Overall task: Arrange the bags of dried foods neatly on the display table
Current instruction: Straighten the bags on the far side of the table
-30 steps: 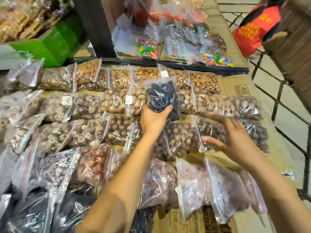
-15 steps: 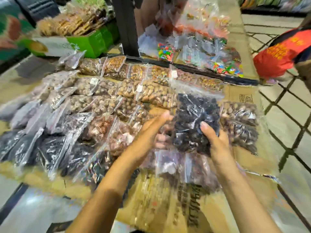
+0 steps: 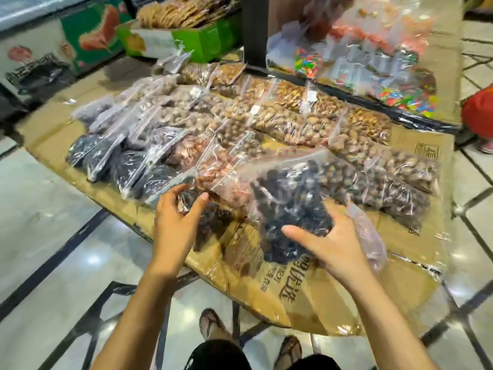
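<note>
A clear bag of dark dried fruit (image 3: 290,204) sits low over the near edge of the cardboard-covered display table (image 3: 416,236). My right hand (image 3: 330,241) grips its lower right side, thumb across the front. My left hand (image 3: 176,217) pinches the top of another dark bag (image 3: 210,217) at the table's front edge. Rows of clear bags with brown nuts (image 3: 293,121) and dark fruit (image 3: 106,156) cover the table behind.
A black post (image 3: 254,30) stands at the back, with bags of coloured sweets (image 3: 394,94) to its right. A green box of snacks (image 3: 186,36) sits behind on the left. Tiled floor and my sandalled feet (image 3: 213,324) lie below the table's edge.
The dark fruit bag passed from my left hand to my right and came down toward the near edge. My left hand let go and took hold of another dark bag at the front.
</note>
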`<state>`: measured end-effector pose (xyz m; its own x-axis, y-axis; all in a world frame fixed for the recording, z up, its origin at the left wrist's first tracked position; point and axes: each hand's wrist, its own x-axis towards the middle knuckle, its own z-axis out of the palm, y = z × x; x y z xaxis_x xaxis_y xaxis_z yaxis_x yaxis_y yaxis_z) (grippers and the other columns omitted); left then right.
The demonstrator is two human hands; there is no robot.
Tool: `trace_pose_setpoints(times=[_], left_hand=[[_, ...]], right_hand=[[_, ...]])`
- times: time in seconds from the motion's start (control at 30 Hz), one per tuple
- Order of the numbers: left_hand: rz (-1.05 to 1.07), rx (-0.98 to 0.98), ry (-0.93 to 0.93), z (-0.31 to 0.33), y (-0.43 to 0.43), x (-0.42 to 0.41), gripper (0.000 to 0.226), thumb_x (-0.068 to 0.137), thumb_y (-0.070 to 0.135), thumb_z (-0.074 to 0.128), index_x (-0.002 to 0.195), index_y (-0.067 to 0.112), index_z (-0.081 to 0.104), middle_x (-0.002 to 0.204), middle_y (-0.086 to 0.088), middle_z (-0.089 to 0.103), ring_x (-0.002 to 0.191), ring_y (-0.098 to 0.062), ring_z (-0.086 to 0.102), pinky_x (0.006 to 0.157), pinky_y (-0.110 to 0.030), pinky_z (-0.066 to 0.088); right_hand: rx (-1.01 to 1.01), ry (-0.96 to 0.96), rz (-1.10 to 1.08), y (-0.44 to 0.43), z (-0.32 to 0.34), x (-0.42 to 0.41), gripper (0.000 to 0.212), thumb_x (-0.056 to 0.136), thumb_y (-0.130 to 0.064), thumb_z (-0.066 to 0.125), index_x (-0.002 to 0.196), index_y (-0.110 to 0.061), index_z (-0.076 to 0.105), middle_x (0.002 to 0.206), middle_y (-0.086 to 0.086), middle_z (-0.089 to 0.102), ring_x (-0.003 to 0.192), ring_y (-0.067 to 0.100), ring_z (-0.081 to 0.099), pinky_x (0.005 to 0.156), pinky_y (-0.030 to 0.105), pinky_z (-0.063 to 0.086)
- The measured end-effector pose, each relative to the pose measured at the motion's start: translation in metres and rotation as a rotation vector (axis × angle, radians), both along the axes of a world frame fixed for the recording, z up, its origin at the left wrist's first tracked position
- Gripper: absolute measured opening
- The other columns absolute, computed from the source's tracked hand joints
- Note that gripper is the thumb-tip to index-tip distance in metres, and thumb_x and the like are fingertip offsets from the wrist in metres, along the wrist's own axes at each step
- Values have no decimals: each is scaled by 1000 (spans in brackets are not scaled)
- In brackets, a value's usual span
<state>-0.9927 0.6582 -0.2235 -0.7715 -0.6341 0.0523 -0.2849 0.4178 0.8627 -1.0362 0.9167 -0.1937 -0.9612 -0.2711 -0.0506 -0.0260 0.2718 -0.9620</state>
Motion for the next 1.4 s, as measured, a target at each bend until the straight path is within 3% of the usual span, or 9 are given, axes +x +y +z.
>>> trace_pose_setpoints(times=[0.07,0.23,0.5,0.67,0.73,0.9,1.1,1.23,1.4], left_hand=[[44,17,-8,-6,-11,0,60,75,64,60,122,27,53,128,-2,56,118,-18,53,103,-42,42],[44,-9,-52,-14,-41,-9,58,86,50,62,132,19,47,137,-5,50,125,-23,47,96,-34,38],[-176,-79,-157,-19,-101,-30,63,90,53,55,142,20,41,143,-6,48,130,-25,46,103,-43,40],[-390,-282,-285,-37,-109,-33,86,80,77,40,139,13,44,139,-11,49,131,-31,40,106,-50,36],[-406,-375,-296,-42,-101,-29,93,79,80,35,143,13,37,148,-11,38,136,-30,29,112,-48,27],[-333,-253,-207,-42,-69,-19,81,86,70,34,150,21,22,161,-5,8,148,-22,0,119,-49,4],[-312,-134,14,-17,-22,-9,76,86,72,31,149,31,23,160,11,10,144,-1,1,120,-43,11],[-377,-331,76,-6,44,-12,72,88,64,39,147,24,28,160,3,15,148,-15,6,119,-45,11],[-428,-449,11,-21,165,-6,76,87,63,38,145,14,35,157,-14,24,147,-27,14,119,-44,8]], right_hand=[[115,9,113,-14,-3,12,48,57,-47,85,94,-46,54,94,-35,57,86,-26,52,74,2,43],[313,-12,181,-51,-43,35,71,45,-72,74,105,-36,61,100,-19,69,93,-3,62,83,29,52],[271,-186,251,-115,-56,13,73,57,-59,81,116,-36,44,120,-15,55,110,7,53,89,30,44],[587,-87,199,-122,-79,-2,99,56,-79,57,139,-27,40,133,-2,51,125,18,45,100,34,41],[570,-82,99,-114,-88,8,96,62,-82,48,140,-28,40,138,1,50,130,20,42,106,40,38],[591,-32,30,-114,-89,33,79,79,-66,49,144,-24,33,148,0,39,137,18,32,114,36,29],[441,143,62,-62,-74,53,48,83,-56,55,128,-47,40,130,-26,42,120,-13,34,102,2,24],[315,285,31,3,-60,60,44,85,-53,57,119,-24,60,115,-13,58,111,-6,51,95,11,40],[330,341,-24,113,-57,55,42,82,-46,62,118,-26,57,111,-10,59,107,1,55,92,14,42]])
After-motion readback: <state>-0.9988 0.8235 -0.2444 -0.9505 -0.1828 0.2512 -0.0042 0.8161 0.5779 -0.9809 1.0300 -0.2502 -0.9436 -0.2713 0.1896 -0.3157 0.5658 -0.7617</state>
